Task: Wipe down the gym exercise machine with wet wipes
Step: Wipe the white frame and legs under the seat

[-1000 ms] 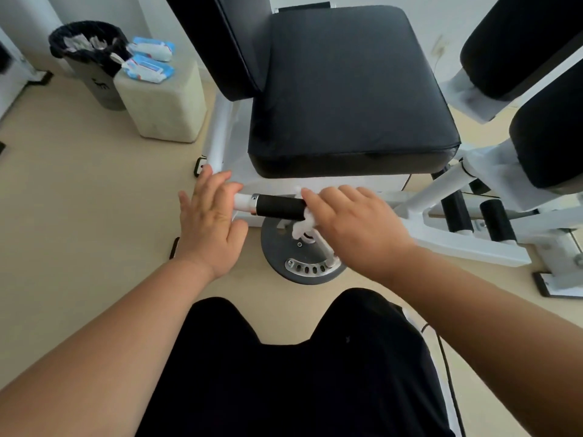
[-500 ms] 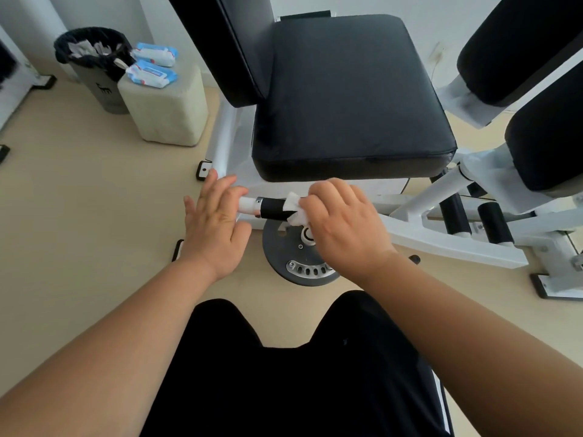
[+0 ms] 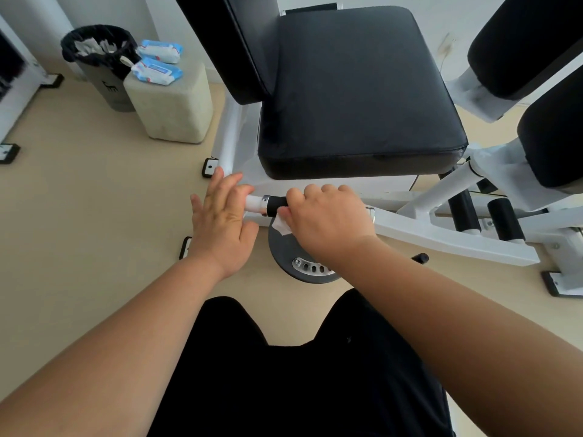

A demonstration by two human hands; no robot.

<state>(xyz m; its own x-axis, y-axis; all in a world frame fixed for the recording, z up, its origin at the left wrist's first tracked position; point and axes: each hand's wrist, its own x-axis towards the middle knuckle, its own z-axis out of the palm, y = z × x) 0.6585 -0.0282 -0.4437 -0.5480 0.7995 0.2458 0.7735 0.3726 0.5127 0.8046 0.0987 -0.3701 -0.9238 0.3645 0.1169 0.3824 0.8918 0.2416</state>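
Two wipe packs (image 3: pixel 157 63) on cream stool (image 3: pixel 172 105), beige floor (image 3: pixel 79 216), lined bin (image 3: pixel 101 58)

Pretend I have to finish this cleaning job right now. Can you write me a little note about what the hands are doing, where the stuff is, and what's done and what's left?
Right hand: closed around the black handle grip below the seat, with a white wet wipe pressed on it.
Left hand: open, fingers resting on the handle's white end, holding nothing.
Supplies: two wipe packs on the beige stool; bin of used wipes beside it.
Done: can't tell which parts are already clean.
Left: finish the grip, then probably the frame and pads, and bin the wipe.
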